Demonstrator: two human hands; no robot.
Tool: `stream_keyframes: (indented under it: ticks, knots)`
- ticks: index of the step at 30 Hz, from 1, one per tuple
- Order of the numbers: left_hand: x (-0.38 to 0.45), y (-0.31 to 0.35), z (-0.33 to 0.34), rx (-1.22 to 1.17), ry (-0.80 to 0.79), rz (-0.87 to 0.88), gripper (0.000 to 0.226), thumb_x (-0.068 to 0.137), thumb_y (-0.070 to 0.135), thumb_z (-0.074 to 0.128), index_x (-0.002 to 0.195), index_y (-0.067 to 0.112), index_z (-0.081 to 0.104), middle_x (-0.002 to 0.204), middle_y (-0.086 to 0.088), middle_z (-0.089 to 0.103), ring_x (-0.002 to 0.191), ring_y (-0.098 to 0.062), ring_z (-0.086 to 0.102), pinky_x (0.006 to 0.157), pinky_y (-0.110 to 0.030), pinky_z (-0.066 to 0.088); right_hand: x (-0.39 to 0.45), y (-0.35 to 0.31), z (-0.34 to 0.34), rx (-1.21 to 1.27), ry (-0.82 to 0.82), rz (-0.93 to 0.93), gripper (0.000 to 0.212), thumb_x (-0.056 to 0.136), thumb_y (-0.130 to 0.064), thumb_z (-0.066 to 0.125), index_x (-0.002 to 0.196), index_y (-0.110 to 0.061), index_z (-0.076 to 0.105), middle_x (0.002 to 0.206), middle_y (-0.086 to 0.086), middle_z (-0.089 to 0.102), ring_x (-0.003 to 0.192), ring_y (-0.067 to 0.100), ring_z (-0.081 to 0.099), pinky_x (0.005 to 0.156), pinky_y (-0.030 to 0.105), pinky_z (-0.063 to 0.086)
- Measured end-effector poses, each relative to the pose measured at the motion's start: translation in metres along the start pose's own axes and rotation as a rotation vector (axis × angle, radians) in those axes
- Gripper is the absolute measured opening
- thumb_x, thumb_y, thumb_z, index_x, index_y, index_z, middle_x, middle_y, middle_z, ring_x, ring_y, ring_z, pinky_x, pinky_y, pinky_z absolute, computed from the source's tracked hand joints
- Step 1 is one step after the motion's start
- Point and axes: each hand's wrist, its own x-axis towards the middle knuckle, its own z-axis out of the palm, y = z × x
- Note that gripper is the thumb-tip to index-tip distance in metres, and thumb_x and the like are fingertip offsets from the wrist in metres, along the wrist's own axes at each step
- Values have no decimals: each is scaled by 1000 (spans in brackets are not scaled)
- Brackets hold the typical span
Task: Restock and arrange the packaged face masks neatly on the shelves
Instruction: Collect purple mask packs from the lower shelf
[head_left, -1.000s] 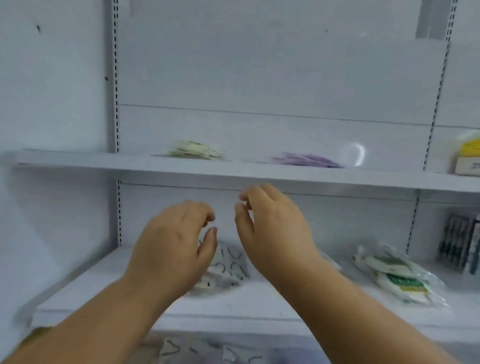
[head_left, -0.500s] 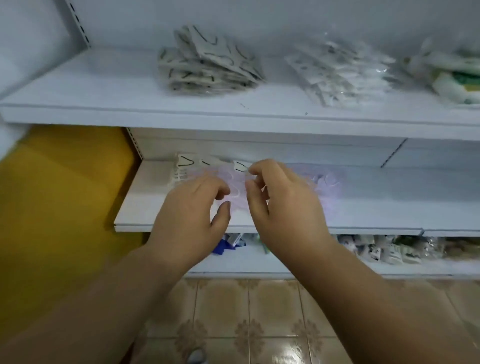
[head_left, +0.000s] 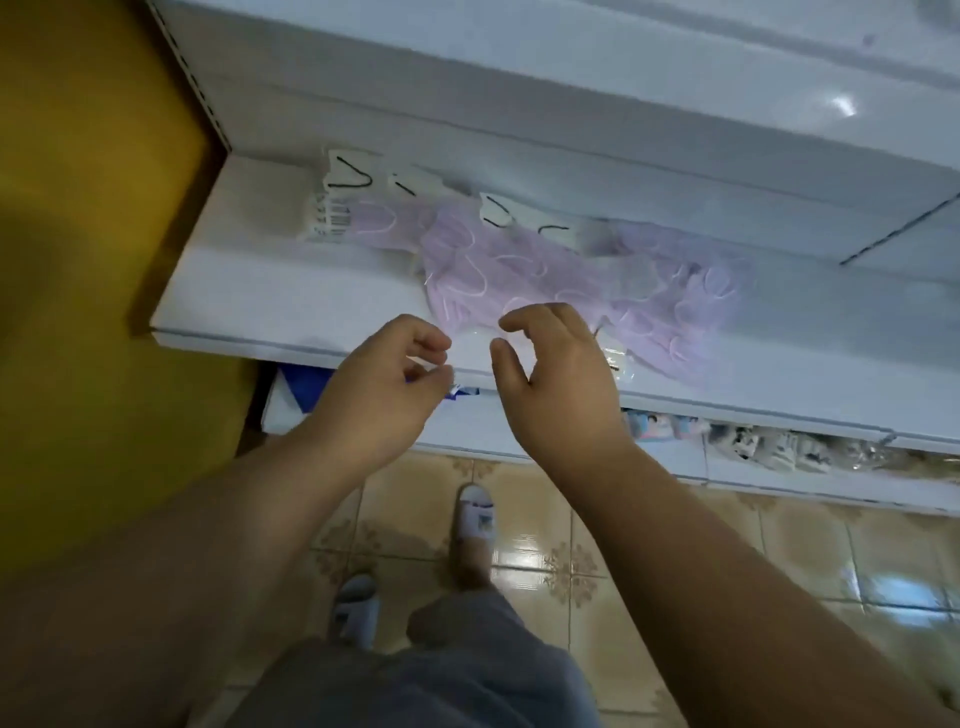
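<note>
**Two empty hands above a loose pile of packaged masks**

Both hands hover over the front edge of a white shelf (head_left: 270, 301), neither holding anything. The left hand (head_left: 382, 387) has its fingers loosely curled, thumb and forefinger close together but with nothing between them. The right hand (head_left: 558, 374) is more spread, its fingers bent and its thumb held apart, just above the front of the pile; whether the fingertips touch the plastic cannot be told.

The purple packaged masks (head_left: 524, 270) lie in an untidy heap across the middle of the shelf, reaching from near the back wall to the front edge, with one clear wrapper overhanging that edge beside the right hand. Behind them, toward the back left corner, lie white packaged masks with black ear loops (head_left: 349, 179), and a barcode label shows on one packet at the left end of the heap.

Below the shelf's front edge a lower shelf (head_left: 675, 457) carries small packets (head_left: 769, 444), blurred. Beneath it is a tiled floor (head_left: 779, 561), where the person's feet stand in pale slippers (head_left: 475, 514). A yellow wall (head_left: 93, 182) adjoins the shelf's left end.
</note>
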Motion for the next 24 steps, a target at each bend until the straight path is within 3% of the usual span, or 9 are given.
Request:
stream_keyframes:
  ticks: [3, 7, 11, 14, 17, 21, 22, 23, 24]
  knots:
    - [42, -5, 19, -492, 10, -345, 12, 97, 17, 61, 106, 25, 63, 113, -2, 70, 98, -17, 70, 89, -34, 55, 43, 32, 26, -15, -155, 17, 28, 98, -25, 58, 124, -16, 63, 128, 1, 57, 103, 20, 60, 82, 21, 36]
    - [86, -19, 34, -849, 73, -527, 14, 102, 13, 54, 115, 13, 60, 118, -9, 66, 103, -27, 68, 90, -37, 52, 96, 64, 57, -40, -273, 55, 31, 99, -27, 56, 129, -18, 58, 136, 2, 52, 106, 21, 60, 82, 23, 38]
    - [120, -43, 45, -931, 117, -625, 34, 102, 19, 55, 134, 8, 55, 134, -9, 58, 125, -26, 56, 103, -42, 48, 145, 84, 97, -134, -375, -1, 46, 97, -28, 58, 141, -16, 48, 152, 7, 37, 131, 28, 48, 98, 32, 39]
    - [145, -59, 53, -897, 116, -648, 26, 98, 31, 62, 120, 17, 60, 132, -6, 58, 120, -22, 58, 101, -42, 51, 170, 107, 123, -260, -472, 52, 63, 96, -36, 59, 150, -14, 35, 162, 12, 21, 147, 30, 29, 115, 42, 33]
    - [169, -67, 58, -834, 83, -699, 19, 94, 40, 66, 96, 23, 57, 117, -4, 55, 99, -20, 59, 103, -43, 50, 171, 121, 140, -287, -542, 127, 66, 97, -40, 56, 151, -12, 30, 157, 12, 33, 142, 31, 36, 113, 43, 35]
    - [181, -76, 64, -919, 80, -743, 19, 99, 33, 60, 112, 19, 62, 138, -25, 48, 84, -25, 63, 83, -34, 48, 151, 112, 159, -21, -648, 227, 47, 102, -29, 50, 148, -19, 41, 140, 8, 55, 127, 28, 54, 102, 32, 41]
    - [180, -79, 64, -957, 85, -746, 21, 100, 30, 58, 114, 16, 65, 141, -20, 44, 78, -28, 63, 76, -32, 46, 148, 111, 163, 33, -614, 225, 43, 102, -26, 49, 145, -21, 45, 138, 7, 57, 125, 27, 55, 102, 32, 42]
    - [184, -86, 67, -982, 84, -746, 17, 101, 28, 57, 108, 16, 66, 103, 11, 40, 67, -27, 58, 70, -30, 44, 148, 112, 165, 25, -554, 188, 41, 102, -23, 48, 143, -20, 48, 140, 6, 56, 126, 26, 54, 106, 33, 41]
    - [186, -91, 69, -984, 95, -759, 15, 101, 27, 56, 93, 17, 64, 84, -12, 55, 59, -22, 51, 65, -30, 43, 149, 116, 167, -34, -496, 146, 41, 102, -22, 48, 143, -19, 49, 145, 6, 52, 132, 25, 50, 110, 35, 38]
